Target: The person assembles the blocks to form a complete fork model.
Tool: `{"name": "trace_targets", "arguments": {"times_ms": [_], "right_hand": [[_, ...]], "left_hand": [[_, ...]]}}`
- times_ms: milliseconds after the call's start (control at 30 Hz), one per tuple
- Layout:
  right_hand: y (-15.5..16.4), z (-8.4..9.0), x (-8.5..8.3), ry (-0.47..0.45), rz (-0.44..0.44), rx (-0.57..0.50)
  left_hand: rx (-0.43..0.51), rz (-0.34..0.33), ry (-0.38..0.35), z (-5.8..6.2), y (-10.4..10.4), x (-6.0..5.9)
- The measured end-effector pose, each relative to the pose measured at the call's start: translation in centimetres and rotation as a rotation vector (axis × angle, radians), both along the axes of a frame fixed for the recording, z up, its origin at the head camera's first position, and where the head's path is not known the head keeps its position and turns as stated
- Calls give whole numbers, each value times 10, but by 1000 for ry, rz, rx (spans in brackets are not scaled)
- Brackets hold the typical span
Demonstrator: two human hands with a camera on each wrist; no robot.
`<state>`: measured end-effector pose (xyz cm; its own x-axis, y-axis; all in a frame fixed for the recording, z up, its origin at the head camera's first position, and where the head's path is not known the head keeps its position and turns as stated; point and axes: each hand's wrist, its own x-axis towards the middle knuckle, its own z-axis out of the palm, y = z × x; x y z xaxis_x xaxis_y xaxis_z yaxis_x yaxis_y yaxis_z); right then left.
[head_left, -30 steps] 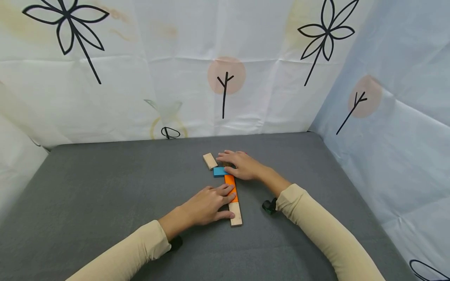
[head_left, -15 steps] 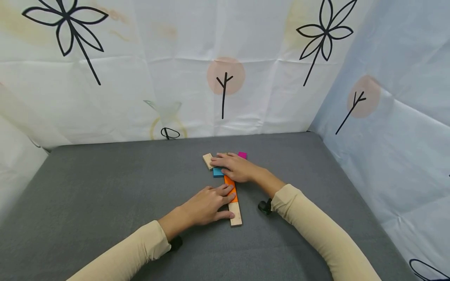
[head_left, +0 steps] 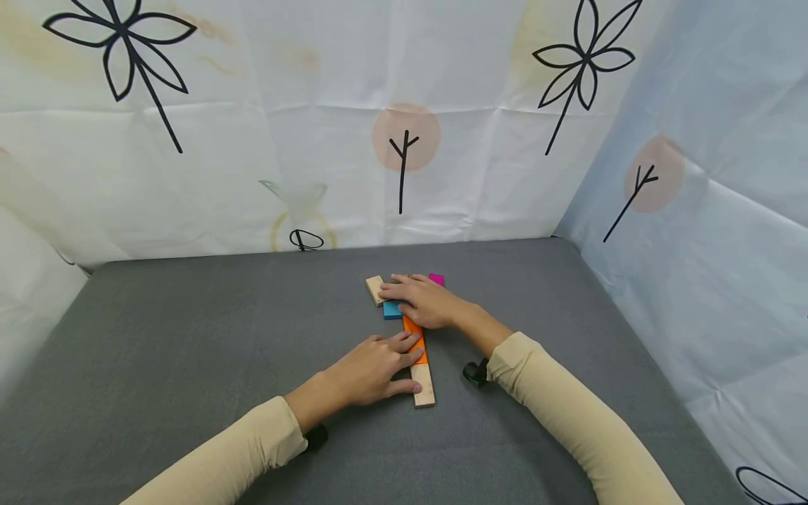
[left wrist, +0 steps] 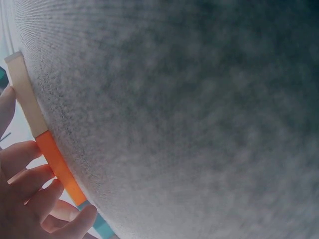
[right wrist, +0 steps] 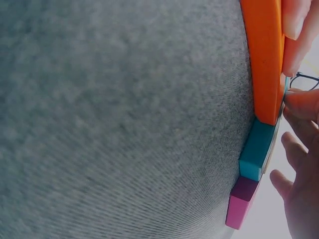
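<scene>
Blocks lined up: orange block [head_left: 415, 340], blue block [head_left: 392, 309] | our left hand [head_left: 372, 368] pressed flat on orange | right hand [head_left: 424, 301] flat over blue | pink block [head_left: 435, 279] loose

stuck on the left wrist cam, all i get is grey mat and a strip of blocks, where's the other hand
Observer: The right hand lies flat over the far end of the row, partly covering the blue block.
Operator: anything past the blue one
Observer: Yes, a pink block right behind it.
Operator: any more blocks
Observer: A plain wooden block lies at an angle by the right fingertips; the left hand rests on the orange block.
</scene>
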<state>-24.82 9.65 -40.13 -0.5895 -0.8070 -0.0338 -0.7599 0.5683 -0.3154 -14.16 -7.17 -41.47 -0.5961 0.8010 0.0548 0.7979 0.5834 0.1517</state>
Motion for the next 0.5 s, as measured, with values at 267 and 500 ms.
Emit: {"name": "trace_targets", "arguments": {"times_ms": [267,500], "right_hand": [[-1,0,4,30,-45,30],[0,2,4,26,-60,13]], "left_hand": [[-4,4,-8,0,0,0],[-4,8,-12,1,0,0]]}}
